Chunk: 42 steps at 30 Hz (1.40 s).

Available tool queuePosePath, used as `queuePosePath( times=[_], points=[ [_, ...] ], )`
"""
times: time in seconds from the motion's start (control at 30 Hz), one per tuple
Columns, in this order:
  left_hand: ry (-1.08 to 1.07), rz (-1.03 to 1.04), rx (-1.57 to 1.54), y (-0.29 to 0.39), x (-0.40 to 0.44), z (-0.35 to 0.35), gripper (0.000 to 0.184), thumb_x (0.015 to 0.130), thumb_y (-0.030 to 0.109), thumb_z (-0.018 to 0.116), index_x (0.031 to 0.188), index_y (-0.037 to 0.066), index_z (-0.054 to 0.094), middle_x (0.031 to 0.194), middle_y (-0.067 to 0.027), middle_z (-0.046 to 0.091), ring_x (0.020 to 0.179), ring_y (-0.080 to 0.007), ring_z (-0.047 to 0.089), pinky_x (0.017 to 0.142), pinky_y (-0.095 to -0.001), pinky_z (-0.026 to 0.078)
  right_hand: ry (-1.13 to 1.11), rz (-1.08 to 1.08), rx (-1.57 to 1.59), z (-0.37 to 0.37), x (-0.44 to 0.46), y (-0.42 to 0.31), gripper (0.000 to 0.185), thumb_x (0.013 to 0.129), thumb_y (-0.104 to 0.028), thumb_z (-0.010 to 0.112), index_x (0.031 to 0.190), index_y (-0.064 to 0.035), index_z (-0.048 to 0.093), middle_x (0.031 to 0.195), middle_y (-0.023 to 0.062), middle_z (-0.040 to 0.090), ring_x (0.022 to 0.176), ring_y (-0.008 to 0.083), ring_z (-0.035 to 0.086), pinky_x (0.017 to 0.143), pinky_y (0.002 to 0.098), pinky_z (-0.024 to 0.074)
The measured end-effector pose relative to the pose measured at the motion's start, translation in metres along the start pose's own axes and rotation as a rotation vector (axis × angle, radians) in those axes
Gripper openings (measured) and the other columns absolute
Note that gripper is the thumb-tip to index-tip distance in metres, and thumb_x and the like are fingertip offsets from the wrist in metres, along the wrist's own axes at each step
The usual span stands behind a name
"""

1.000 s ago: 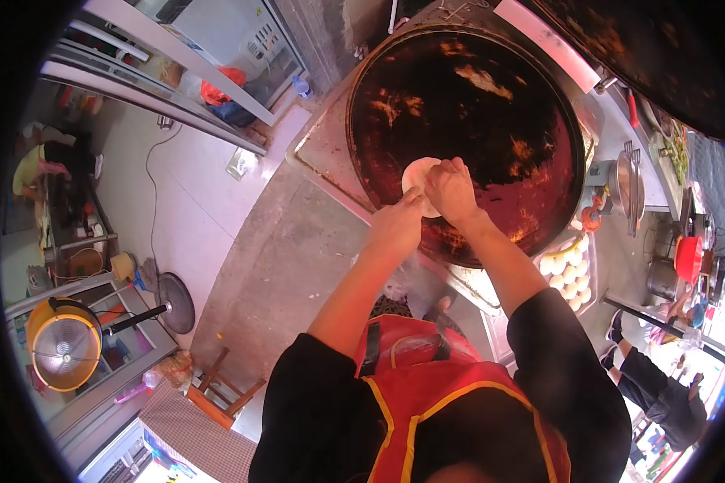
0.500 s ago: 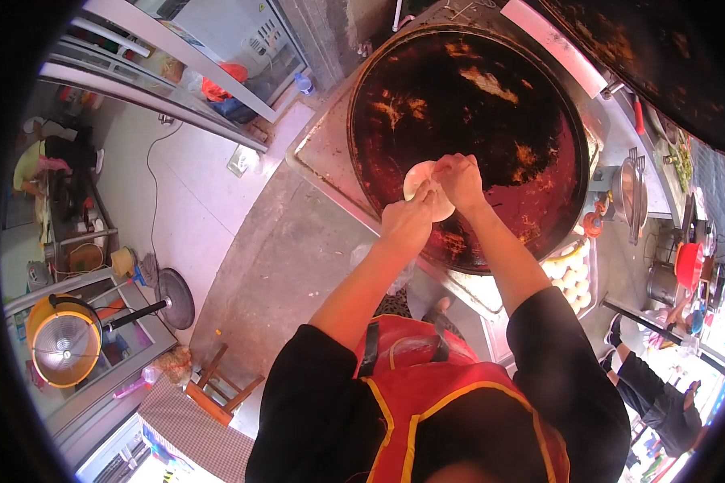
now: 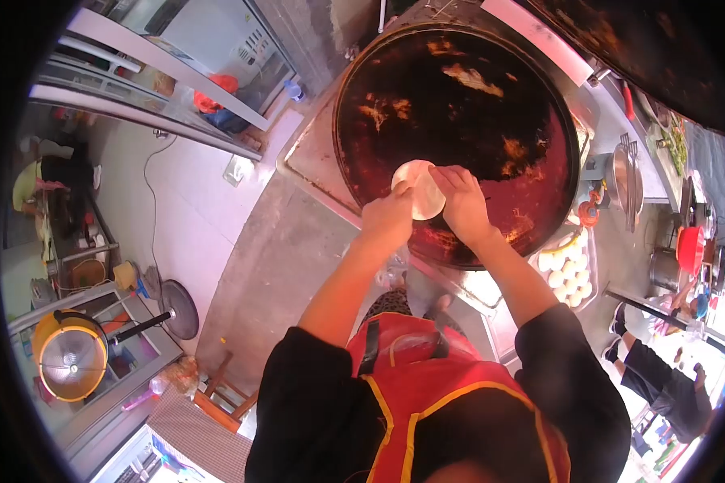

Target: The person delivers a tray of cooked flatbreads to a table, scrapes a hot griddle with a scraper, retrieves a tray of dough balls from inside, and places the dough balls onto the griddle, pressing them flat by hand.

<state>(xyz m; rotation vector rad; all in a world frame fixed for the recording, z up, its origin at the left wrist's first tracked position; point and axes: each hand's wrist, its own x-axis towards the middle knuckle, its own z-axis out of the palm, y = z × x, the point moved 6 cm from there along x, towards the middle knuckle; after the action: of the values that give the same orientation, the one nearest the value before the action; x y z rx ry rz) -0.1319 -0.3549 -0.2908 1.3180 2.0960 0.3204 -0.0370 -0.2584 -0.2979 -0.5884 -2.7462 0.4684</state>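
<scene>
A pale round of flat dough [image 3: 421, 181] is held up over the near edge of a large, dark round griddle [image 3: 459, 113]. My left hand [image 3: 388, 216] grips the dough's left edge, thumb and fingers closed on it. On the other side, my right hand [image 3: 466, 201] has its fingers pressed together on the right edge. The fingertips behind the dough are partly hidden. The griddle's surface is oily, with brown patches and a reddish shine near me.
A tray of dough balls [image 3: 570, 270] sits right of the griddle. Beyond are a metal pan [image 3: 620, 181] with tongs across it and a red bowl [image 3: 689, 249]. A raised dark lid [image 3: 644, 48] overhangs at upper right. A person [image 3: 660, 386] stands at right, another [image 3: 44, 181] at far left.
My left fingers have shifted from the dough's middle to its left edge. The right hand has gone from a pinch at the upper edge to lying along the right side.
</scene>
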Motion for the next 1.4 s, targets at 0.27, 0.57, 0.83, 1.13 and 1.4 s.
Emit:
queuePosePath(
  times=[0.27,0.57,0.83,1.13,1.4],
  points=[
    [0.266,0.032,-0.466,-0.041,-0.073,-0.034,0.034,0.084,0.001,0.044,0.115,0.003,0.057,0.104,-0.0147,0.062,0.095,-0.0303,0.060,0.081,-0.0368,0.048,-0.091,-0.155,0.077,0.033,-0.019,-0.020,0.049,0.081,-0.010,0.055,0.128,0.0020,0.046,0.133,0.0196,0.046,0.127,0.0329,0.040,0.107,0.0413,0.0302],
    [0.229,0.024,-1.083,0.050,-0.043,0.004,0.025,0.092,0.004,0.043,0.111,0.002,0.060,0.088,-0.0035,0.061,0.078,-0.0088,0.053,0.070,-0.0229,0.044,-0.318,0.435,0.990,-0.081,-0.089,-0.028,0.082,0.074,-0.033,0.075,0.137,-0.0012,0.034,0.126,0.0212,0.053,0.120,0.0284,0.049,0.098,0.0360,0.0396],
    [-0.002,0.543,-0.655,0.196,-0.064,0.106,0.029,0.083,0.013,0.062,0.109,0.002,0.058,0.091,-0.0087,0.062,0.081,-0.0207,0.059,0.074,-0.0306,0.047,0.243,1.146,1.038,-0.126,-0.285,0.055,0.033,0.083,-0.007,0.062,0.114,0.0002,0.052,0.090,0.0071,0.057,0.065,0.0105,0.056,0.062,0.0253,0.0492],
    [-0.395,-0.303,-1.255,0.255,-0.054,0.314,0.020,0.089,0.013,0.051,0.106,0.004,0.057,0.094,-0.0054,0.060,0.084,-0.0152,0.058,0.074,-0.0295,0.047,0.408,0.776,0.334,-0.109,-0.384,0.076,0.025,0.082,-0.001,0.055,0.107,0.0031,0.053,0.102,0.0219,0.057,0.101,0.0377,0.055,0.088,0.0421,0.0449],
    [-0.344,-0.040,-0.474,0.250,0.029,0.461,0.030,0.084,0.007,0.051,0.113,0.002,0.055,0.091,-0.0088,0.060,0.084,-0.0143,0.057,0.073,-0.0290,0.046,0.985,1.463,1.122,0.004,-0.539,0.264,0.017,0.078,-0.003,0.055,0.094,0.0019,0.060,0.087,0.0074,0.063,0.083,0.0169,0.058,0.075,0.0290,0.0461]
  ],
)
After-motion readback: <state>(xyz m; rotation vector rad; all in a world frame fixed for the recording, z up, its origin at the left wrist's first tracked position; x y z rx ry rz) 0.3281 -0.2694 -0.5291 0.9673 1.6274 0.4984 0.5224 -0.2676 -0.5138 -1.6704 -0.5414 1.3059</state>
